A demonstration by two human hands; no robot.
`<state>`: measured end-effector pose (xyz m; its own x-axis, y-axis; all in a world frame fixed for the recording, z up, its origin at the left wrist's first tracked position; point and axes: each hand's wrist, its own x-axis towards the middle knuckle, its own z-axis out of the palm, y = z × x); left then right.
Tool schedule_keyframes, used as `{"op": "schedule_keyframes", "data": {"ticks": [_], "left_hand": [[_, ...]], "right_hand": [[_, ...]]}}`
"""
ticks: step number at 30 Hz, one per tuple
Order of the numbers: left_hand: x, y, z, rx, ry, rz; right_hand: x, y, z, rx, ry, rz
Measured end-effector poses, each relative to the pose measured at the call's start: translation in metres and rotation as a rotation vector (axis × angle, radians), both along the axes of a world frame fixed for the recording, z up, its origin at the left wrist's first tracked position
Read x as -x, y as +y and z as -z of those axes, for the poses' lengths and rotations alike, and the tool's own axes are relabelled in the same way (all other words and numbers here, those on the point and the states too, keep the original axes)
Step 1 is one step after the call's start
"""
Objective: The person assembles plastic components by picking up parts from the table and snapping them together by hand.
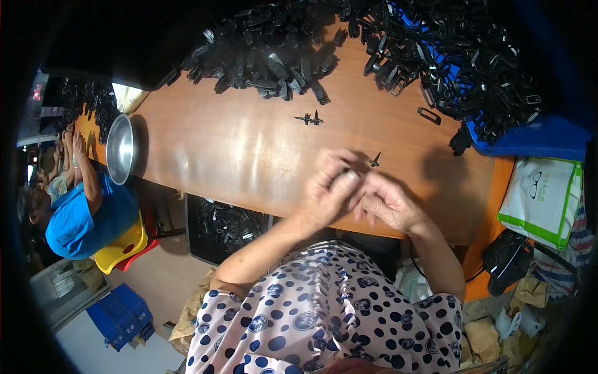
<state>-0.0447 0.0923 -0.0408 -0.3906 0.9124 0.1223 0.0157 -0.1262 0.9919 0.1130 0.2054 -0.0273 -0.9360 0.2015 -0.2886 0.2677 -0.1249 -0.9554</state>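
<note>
Both of my hands meet over the near edge of the wooden table point(237, 149). My left hand point(330, 187) is closed, its thumb pressed to the curled fingers, and a small dark bit shows at the fingertips, too blurred to name. Right beside it, my right hand point(387, 204) is closed as well, fingers bent in toward the left hand; what they grip is hidden. Just beyond the hands lies a small black pointed plastic piece point(375, 160). Farther off, a pair of similar black pieces point(309, 118) lies on the wood.
Heaps of black plastic parts point(268, 56) cover the far side, more point(461, 68) spilling over a blue tray point(529, 140) at right. A metal bowl point(121, 149) sits at the left edge. A bin of black parts point(227, 227) stands below. Another person point(93, 215) sits at left.
</note>
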Motion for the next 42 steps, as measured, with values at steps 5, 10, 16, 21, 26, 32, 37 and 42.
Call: {"op": "schedule_keyframes", "data": {"ticks": [5,10,16,21,26,32,37,42], "left_hand": [[0.090,0.031,-0.014,0.228,0.936,-0.264],[0.083,0.045,-0.005,0.285,1.057,-0.036],[0.059,0.031,0.007,0.173,1.115,0.048],[0.046,0.029,0.022,0.082,1.113,-0.130],[0.047,0.014,0.024,0.067,1.156,-0.210],[0.087,-0.099,0.021,0.177,1.218,-0.278],[0.122,-0.225,0.023,0.503,1.252,-0.589],[0.131,-0.229,0.005,0.473,1.318,-0.729]], "right_hand": [[-0.002,0.030,0.003,-0.635,-0.182,0.271],[0.024,0.028,0.009,-0.743,-0.023,0.201],[0.069,0.018,0.043,-0.591,0.018,0.330],[0.064,0.013,0.034,-0.678,0.010,0.513],[0.030,0.046,0.019,-1.449,-0.032,0.623],[0.006,0.100,0.015,-1.728,-0.337,0.365],[-0.003,0.122,0.027,-1.667,-0.404,0.294],[0.000,0.121,0.027,-1.681,-0.391,0.326]]}}
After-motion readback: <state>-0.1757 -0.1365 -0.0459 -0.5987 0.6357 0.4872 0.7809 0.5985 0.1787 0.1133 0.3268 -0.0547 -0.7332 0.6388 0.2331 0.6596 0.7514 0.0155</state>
